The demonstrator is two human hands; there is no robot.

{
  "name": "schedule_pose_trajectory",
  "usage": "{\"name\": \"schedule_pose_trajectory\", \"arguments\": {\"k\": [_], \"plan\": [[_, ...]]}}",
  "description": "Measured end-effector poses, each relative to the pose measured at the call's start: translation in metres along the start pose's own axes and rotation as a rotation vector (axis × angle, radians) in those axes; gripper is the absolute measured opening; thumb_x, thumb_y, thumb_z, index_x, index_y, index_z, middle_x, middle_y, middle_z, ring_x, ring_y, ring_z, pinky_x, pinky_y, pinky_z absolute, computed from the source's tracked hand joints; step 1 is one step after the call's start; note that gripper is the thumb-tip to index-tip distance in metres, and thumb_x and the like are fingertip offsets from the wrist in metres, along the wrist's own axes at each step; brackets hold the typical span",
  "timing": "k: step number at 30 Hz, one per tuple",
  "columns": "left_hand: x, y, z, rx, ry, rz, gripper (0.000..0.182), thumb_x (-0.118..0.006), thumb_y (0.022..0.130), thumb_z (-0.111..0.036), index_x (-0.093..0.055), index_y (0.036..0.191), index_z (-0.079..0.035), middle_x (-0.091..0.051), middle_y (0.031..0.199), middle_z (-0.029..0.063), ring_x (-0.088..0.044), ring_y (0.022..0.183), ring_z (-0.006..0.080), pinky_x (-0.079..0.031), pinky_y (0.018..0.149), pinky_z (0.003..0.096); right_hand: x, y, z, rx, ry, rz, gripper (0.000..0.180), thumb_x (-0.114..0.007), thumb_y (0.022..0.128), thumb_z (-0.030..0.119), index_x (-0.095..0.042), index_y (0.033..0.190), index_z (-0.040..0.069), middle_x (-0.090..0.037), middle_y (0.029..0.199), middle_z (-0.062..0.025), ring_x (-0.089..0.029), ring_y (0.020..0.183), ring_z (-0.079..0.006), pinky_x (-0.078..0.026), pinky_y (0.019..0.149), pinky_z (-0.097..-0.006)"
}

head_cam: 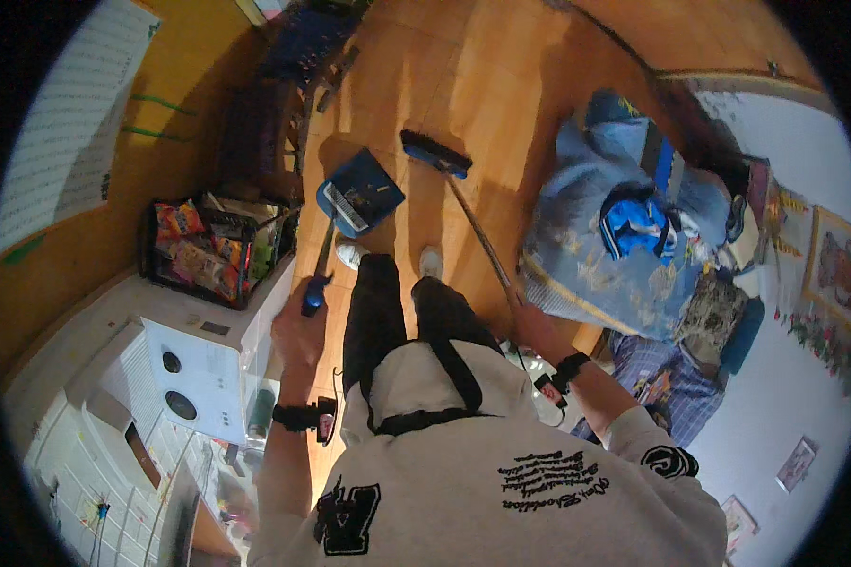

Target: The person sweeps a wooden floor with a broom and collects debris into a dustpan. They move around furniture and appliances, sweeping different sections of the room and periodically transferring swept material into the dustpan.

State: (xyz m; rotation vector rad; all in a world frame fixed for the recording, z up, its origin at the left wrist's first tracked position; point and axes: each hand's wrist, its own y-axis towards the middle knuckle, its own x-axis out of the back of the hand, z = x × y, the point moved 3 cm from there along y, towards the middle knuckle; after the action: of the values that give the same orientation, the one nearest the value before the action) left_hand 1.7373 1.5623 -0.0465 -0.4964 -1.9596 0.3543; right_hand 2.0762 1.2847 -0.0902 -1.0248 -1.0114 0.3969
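Note:
My left hand (299,327) grips the handle of a long-handled dustpan (363,221). The blue and black pan rests on the wood floor (493,99) just beyond my left shoe, with small bits of debris in it. In my right hand (535,332) is the pole of a broom (476,228). The dark bristled broom head (436,152) is down on the floor, to the right of the pan and a short gap away from it. Both wrists wear black straps with small devices.
At the left, a black wire basket (216,248) of packaged snacks stands on a ledge near a white appliance (195,375) with two round dark openings. To the right is a bed with a blue-grey cover (588,276) and a bright blue garment (638,223). Dark furniture (255,135) lines the upper left.

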Motion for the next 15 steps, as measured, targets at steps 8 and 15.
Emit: {"name": "schedule_pose_trajectory", "arguments": {"k": [8,15], "plan": [[0.02,0.0,0.016,0.044,-0.007,0.037,0.038,-0.069,0.087,-0.028,-0.068,0.121,-0.011,-0.07,0.101,0.0199,-0.069,0.091,0.0345,-0.053,0.08,0.0416,-0.101,-0.107,0.008,-0.073,0.119,0.233,0.088,-0.057,0.085,0.009,-0.008,0.157,0.019,-0.067,0.085,-0.0261,-0.068,0.076,-0.042,-0.055,0.064,-0.0511],[0.018,-0.064,0.043,-0.277,0.061,-0.174,0.035,-0.072,0.084,-0.02,-0.071,0.118,-0.014,-0.071,0.089,0.0199,-0.07,0.077,0.0337,-0.053,0.068,0.0414,-0.125,-0.151,-0.032,-0.155,-0.072,0.099,0.094,-0.062,0.078,0.003,-0.015,0.157,0.026,-0.069,0.087,-0.0225,-0.069,0.077,-0.0399,-0.056,0.065,-0.0491]]}}
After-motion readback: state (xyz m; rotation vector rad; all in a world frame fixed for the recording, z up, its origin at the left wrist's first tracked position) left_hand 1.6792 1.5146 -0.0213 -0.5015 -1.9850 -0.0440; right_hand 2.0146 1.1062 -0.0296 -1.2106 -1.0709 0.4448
